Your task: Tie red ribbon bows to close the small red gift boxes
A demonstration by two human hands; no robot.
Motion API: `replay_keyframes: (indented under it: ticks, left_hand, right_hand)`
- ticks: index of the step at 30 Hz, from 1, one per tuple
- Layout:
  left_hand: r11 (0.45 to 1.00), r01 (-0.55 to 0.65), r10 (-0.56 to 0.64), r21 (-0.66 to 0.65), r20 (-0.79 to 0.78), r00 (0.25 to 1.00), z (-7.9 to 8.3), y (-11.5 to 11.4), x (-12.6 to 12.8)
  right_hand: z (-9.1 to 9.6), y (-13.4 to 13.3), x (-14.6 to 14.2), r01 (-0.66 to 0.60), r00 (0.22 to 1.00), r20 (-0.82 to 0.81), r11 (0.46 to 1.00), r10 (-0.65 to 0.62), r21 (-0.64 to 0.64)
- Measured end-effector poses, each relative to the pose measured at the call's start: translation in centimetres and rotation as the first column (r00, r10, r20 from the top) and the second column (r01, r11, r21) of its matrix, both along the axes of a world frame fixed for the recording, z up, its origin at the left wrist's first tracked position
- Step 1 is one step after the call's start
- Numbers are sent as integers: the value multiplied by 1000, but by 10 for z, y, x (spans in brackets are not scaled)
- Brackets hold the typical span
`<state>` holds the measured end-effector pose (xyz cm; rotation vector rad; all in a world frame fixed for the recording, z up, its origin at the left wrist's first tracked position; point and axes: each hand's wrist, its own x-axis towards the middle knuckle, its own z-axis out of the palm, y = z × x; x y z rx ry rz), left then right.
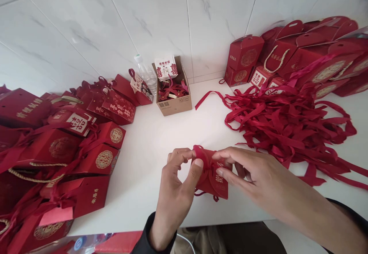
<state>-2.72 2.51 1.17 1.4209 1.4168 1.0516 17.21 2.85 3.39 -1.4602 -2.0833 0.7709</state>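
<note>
A small red gift box [211, 190] with gold lettering and rounded overlapping flaps is held just above the white table, near its front edge. My left hand [179, 181] is closed at the box's left side, its thumb and index finger pinching a loop of red ribbon [198, 149]. From the right, my right hand [247, 167] grips the box's right flap, thumb and fingertips on the lettered side. A thin dark red cord hangs at the box's lower edge. My right fingers partly cover the lettering.
A heap of loose red ribbons [281, 120] lies to the right, with red boxes [313, 43] stacked behind it. Many red gift boxes [94, 162] crowd the left side. A cardboard box [175, 105] of scraps and a clear bottle [147, 74] stand by the tiled wall.
</note>
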Motion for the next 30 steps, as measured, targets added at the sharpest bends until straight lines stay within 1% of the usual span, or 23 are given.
replay_keyframes:
  ticks: [3, 7, 9, 13, 15, 18, 20, 22, 24, 25, 26, 28, 30]
  left_hand:
    - [999, -24, 27, 49, -62, 998, -1, 0, 0]
    - [996, -92, 93, 18, -144, 985, -4, 0, 1]
    - [994, -109, 110, 11, -171, 979, -5, -1, 2]
    - [997, -73, 76, 27, -171, 982, -5, -3, 4]
    - [998, -43, 49, 41, -147, 988, -6, -5, 4]
    - [999, -31, 32, 19, -69, 997, -10, -7, 1]
    - [998, -20, 22, -61, 28, 999, -14, -11, -2]
    - [985, 6, 18, -171, 135, 991, -17, -18, -4]
    - [970, 2, 44, -245, 179, 983, -18, -27, -2]
    - [971, -28, 67, -237, 159, 985, -17, -31, 1]
    - [979, -74, 97, -191, 114, 989, -17, -36, 4]
    - [982, -187, 187, -10, -11, 982, -16, -41, 10]
    - [942, -252, 286, 221, -136, 949, -16, -41, 15]
  right_hand:
    - [0, 2, -3, 2, 1000, 10, 1000, -2, 19]
    - [0, 4, -3, -43, 998, 42, 998, 40, 54]
    - [-1, 3, 0, -46, 998, 43, 997, 43, 58]
    - [-4, 1, 4, -41, 997, 71, 999, 41, 1]
    - [-4, 2, 6, -35, 997, 67, 999, 35, -2]
    - [-5, 3, 9, -19, 999, 43, 998, 17, 54]
    - [-7, 5, 10, -11, 999, 35, 995, 8, 95]
    - [-10, 5, 11, -5, 1000, 19, 994, 3, 105]
    - [-12, 4, 11, -5, 1000, -10, 996, 6, 89]
    - [-13, 3, 11, -10, 1000, -24, 997, 12, 71]
    - [-13, 1, 10, -21, 999, -33, 999, 22, 49]
    - [-12, -2, 8, -59, 997, -45, 998, 60, 3]
    - [-9, -4, 7, -94, 994, -54, 995, 93, -25]
